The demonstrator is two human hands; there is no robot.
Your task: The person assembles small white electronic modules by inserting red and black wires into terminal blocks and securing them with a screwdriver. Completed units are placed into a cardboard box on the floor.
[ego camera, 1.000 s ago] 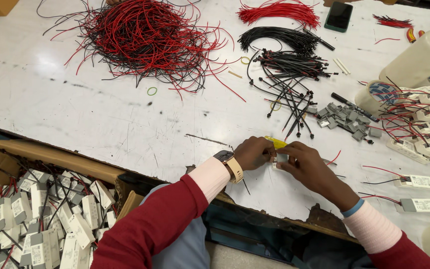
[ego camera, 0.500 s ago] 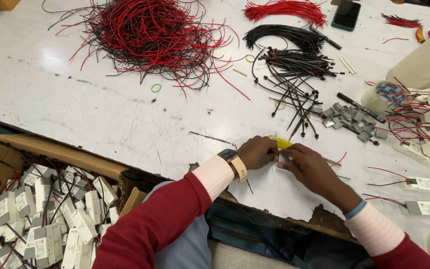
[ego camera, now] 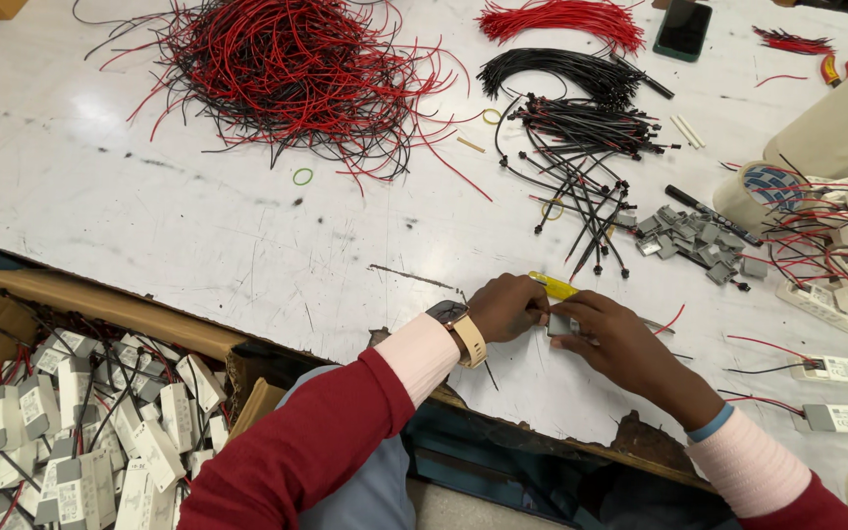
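Observation:
My left hand (ego camera: 505, 307) and my right hand (ego camera: 612, 336) meet over the near part of a white table (ego camera: 149, 206). Between the fingers of both hands sits a small grey block (ego camera: 560, 323). A yellow-handled tool (ego camera: 553, 286) pokes out behind my hands; which hand grips it I cannot tell. My left wrist wears a watch with a tan strap (ego camera: 458, 324). Both arms have red sleeves with pale cuffs.
A big tangle of red and black wires (ego camera: 287, 69) lies at the back. Black wires with plugs (ego camera: 581, 137), small grey parts (ego camera: 689, 236) and white modules with leads (ego camera: 841, 294) lie on the right. A cardboard box of white modules (ego camera: 71, 432) stands lower left. A phone (ego camera: 684, 26) lies far back.
My hands stay together on the small block. The view has shifted slightly, so the hands sit a bit higher and further right in it.

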